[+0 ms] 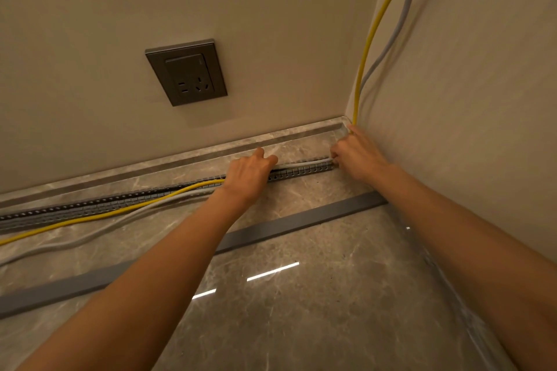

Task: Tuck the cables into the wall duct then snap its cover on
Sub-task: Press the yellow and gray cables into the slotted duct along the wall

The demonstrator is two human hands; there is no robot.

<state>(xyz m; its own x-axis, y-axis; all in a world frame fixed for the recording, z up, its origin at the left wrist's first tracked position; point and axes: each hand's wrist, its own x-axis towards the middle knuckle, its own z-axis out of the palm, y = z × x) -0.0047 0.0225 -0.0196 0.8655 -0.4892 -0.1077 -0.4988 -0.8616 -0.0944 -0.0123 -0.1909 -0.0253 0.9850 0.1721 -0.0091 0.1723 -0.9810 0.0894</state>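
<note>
— Head camera: where do the cables lie?
— My left hand [248, 173] curls its fingers on the round yellow cable [90, 218] over the slotted grey plastic duct [301, 172], which runs along the wall. The untucked slack trails leftward.
— Your right hand [357, 156]?
— At the corner end; I can't tell its grip. The flat grey cover strip [286, 224] lies parallel, nearer me.

The slotted duct [301, 173] lies on the floor [301, 325] along the far wall [271, 24]. Its cover [289, 224] lies nearer, parallel. The cables [187, 190] spill out leftward, and the socket [187, 72] sits above.
</note>
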